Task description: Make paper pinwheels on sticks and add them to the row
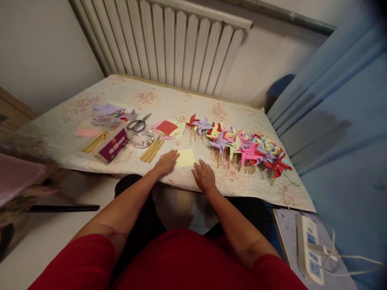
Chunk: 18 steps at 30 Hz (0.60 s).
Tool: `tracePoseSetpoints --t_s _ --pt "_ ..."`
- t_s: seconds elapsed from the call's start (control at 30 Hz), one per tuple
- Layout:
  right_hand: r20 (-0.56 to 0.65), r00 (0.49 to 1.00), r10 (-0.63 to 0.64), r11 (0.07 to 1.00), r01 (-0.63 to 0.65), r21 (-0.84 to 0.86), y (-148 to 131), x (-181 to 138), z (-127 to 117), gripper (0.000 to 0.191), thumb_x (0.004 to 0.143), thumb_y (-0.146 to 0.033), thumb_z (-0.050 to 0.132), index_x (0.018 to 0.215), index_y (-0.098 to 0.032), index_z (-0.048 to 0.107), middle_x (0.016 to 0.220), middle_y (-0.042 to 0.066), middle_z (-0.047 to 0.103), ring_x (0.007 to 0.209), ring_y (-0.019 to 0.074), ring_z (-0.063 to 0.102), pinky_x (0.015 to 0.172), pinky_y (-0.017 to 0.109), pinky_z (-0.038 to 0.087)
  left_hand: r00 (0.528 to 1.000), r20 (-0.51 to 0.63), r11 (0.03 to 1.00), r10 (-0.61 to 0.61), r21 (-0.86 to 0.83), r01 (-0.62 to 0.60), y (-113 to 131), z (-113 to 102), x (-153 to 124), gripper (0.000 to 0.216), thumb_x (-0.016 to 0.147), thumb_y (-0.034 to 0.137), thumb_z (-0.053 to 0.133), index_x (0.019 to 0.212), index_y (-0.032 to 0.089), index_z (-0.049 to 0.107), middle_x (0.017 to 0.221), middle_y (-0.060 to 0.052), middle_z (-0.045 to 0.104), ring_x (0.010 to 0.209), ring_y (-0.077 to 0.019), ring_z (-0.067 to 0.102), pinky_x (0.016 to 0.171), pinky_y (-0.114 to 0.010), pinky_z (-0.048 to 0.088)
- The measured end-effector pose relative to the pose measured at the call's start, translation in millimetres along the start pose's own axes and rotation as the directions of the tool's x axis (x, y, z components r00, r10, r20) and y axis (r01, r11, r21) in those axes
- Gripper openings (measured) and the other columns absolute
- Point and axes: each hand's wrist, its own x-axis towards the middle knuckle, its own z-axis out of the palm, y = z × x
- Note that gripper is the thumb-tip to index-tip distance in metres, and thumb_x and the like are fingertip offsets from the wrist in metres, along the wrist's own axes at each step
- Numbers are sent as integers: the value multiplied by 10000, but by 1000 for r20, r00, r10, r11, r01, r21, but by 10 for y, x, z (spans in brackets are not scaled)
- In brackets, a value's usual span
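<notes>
A square of pale yellow paper [185, 158] lies flat near the front edge of the table, between my two hands. My left hand [166, 163] rests on its left edge, fingers stretched out and pointing right. At the lower right corner of the sheet is my right hand [204, 176], its fingers slightly bent and apart, the tips at the paper's edge. Thin wooden sticks [152, 150] lie just left of my left hand. Beyond the yellow sheet is a pile of coloured paper squares with a red one [167, 128] on top.
Many finished paper pinwheels [249, 151] stand in rows on the right. On the left are scissors [139, 124], a clear round dish of small shiny pieces [144, 139], a purple-labelled box [114, 146] with sticks and lilac paper [105, 108]. A power strip [310, 249] sits at lower right.
</notes>
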Motion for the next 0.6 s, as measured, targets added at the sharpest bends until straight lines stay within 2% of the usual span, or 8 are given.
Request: tracePoseSetpoints --t_s 0.23,0.6 --pt "-8 1000 -10 1000 10 -19 3 3 3 377 951 -402 481 1278 -240 574 1409 116 482 1036 253 540 924 400 431 1000 -17 1000 -22 6 22 67 -2 -10 578 953 474 313 1467 218 379 1578 -71 278 1463 -236 209 1156 -446 227" --pt "6 1000 0 1000 0 -7 0 6 4 373 958 -404 466 1278 -247 577 1415 120 477 1063 265 534 929 408 427 998 51 1000 -31 1 31 121 -113 -25 632 908 457 426 1482 208 338 1596 -81 223 1473 -254 169 1159 -461 201"
